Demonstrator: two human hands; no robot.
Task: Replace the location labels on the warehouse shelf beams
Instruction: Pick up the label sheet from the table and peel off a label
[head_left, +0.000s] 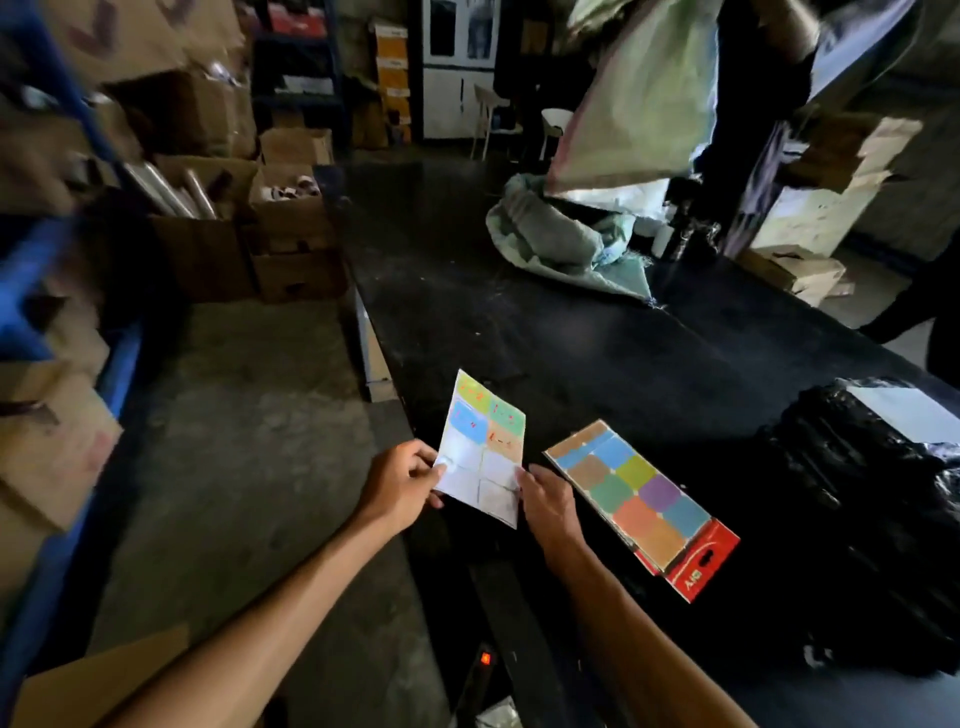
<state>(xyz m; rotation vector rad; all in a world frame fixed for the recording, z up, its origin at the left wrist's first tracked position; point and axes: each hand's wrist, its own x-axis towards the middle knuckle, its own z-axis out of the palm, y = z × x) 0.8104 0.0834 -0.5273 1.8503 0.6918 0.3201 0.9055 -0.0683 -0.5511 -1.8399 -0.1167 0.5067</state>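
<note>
A label sheet (480, 447) is held up over the near left corner of the black table (571, 338). Its top rows carry coloured labels with red writing; its lower rows are bare white backing. My left hand (402, 483) pinches the sheet's lower left edge. My right hand (545, 501) grips its lower right edge. A pack of coloured blank labels (641, 506) with a red hang tab lies flat on the table just right of my right hand.
A blue shelf frame (31, 291) with cardboard boxes (52, 441) runs along the left. More open boxes (291, 223) stand on the floor past the table's far left. A grey-green sack (561, 239) lies mid-table, a black plastic bag (872, 519) at the right. A power strip (485, 660) glows below.
</note>
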